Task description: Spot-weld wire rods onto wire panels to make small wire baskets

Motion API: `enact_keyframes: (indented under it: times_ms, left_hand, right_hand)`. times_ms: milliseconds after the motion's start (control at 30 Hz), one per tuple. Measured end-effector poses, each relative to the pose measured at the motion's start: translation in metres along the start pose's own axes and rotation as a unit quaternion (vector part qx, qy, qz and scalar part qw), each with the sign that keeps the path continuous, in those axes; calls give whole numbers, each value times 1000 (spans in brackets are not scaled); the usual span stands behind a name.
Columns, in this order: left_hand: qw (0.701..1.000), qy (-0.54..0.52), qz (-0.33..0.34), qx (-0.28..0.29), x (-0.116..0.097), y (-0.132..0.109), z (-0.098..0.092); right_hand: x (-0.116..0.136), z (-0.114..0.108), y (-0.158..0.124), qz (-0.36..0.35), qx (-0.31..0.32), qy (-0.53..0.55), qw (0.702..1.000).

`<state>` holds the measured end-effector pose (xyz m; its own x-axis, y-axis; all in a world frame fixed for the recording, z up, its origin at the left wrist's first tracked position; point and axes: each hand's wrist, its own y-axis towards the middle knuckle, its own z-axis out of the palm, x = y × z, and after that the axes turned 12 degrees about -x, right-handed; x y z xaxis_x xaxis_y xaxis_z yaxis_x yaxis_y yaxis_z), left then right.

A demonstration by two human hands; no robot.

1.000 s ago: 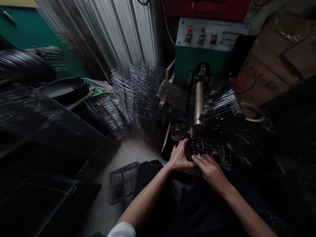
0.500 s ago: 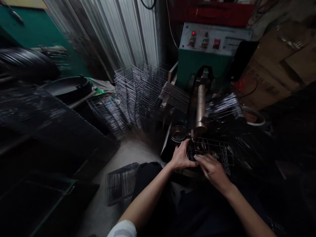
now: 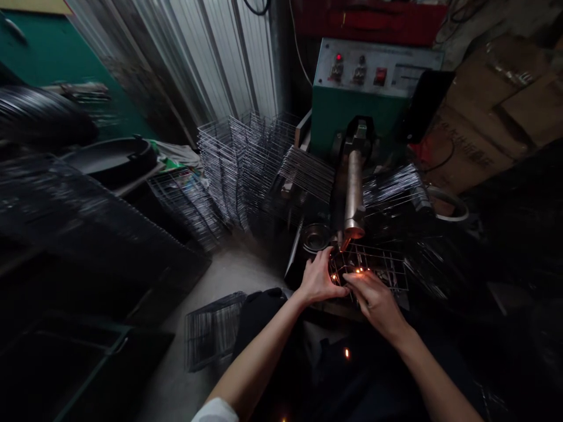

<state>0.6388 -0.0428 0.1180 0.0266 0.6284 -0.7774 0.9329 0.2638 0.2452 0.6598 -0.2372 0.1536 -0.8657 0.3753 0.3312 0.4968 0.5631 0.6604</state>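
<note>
A small wire basket (image 3: 378, 266) sits under the brass-coloured electrode arm (image 3: 354, 193) of a green welding machine (image 3: 365, 88). My left hand (image 3: 317, 278) grips the basket's left end with curled fingers. My right hand (image 3: 373, 299) rests on its near edge, fingers closed on the wires. Orange sparks glow on the wires between my hands, and some fall over my dark lap.
Stacks of wire grids (image 3: 241, 164) stand against the corrugated wall at the left of the machine. More wire parts (image 3: 391, 184) lie on its right. A wire panel (image 3: 211, 331) lies on the floor by my knee. A metal cup (image 3: 314, 237) sits beside the electrode. Cardboard boxes (image 3: 492, 105) are at right.
Sparks have appeared at the basket under the electrode and over my lap. My hands hold the basket in much the same place.
</note>
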Motion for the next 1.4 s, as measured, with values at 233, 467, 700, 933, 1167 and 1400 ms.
enact_keyframes:
  times_ms: [233,467,700,933,1167,1400]
  left_hand:
    - [999,2,-18,26,0,34,-11]
    - [998,57,-28,-6,3,32,-12]
    - [999,33,5,37,6,49,-20]
    - [998,48,-2,45,11,70,-21]
    - [997,65,11,51,15,80,-24]
    - [995,24,38,87,35,79,-35]
  right_hand:
    - [-11,17,25,66,-41,2,997]
    - [-11,15,27,86,-85,-17,993]
    - [-15,14,31,69,-82,-87,990]
    - [-33,15,39,94,-47,-51,993]
    - [-36,19,46,97,-44,-33,994]
    - [-34,10,41,145,-50,41,987]
